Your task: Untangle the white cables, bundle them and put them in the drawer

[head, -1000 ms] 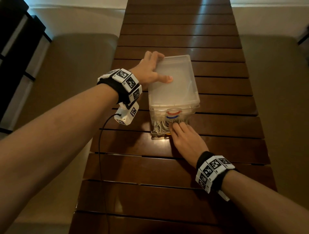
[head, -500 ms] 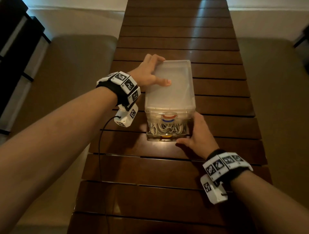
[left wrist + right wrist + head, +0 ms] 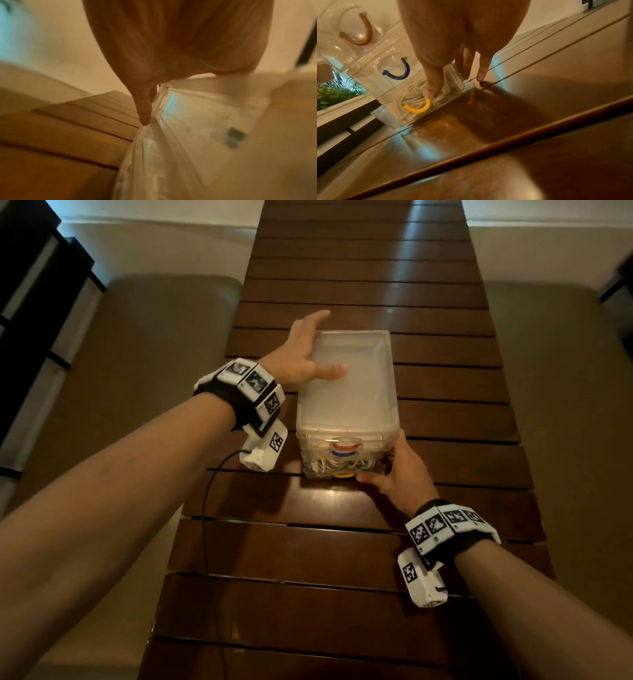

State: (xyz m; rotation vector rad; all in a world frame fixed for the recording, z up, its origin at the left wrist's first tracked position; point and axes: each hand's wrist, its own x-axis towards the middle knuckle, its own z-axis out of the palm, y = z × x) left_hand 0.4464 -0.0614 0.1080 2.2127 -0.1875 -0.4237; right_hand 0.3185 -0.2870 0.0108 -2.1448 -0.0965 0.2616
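A clear plastic drawer unit point(image 3: 346, 392) stands on the slatted wooden table point(image 3: 342, 604). It has red, blue and yellow handles on its front. White cables point(image 3: 342, 464) lie coiled in the bottom drawer, behind the yellow handle point(image 3: 419, 108). My left hand point(image 3: 315, 347) rests on the unit's top left edge, thumb flat on the lid and fingers straight. My right hand point(image 3: 394, 465) is at the front right corner. Its thumb point(image 3: 431, 86) touches the bottom drawer's front and its fingers lie straight along the right side. The left wrist view is blurred and shows a finger point(image 3: 144, 108) beside the unit's edge.
A thin black wire point(image 3: 209, 508) runs from my left wrist camera down the table toward me. Beige cushioned seats point(image 3: 154, 354) flank the narrow table on both sides. Dark shelving point(image 3: 30, 285) stands at the far left.
My right hand left the bottom drawer's front and moved to the unit's front right corner. My left hand's fingers, earlier curled over the far edge, have straightened.
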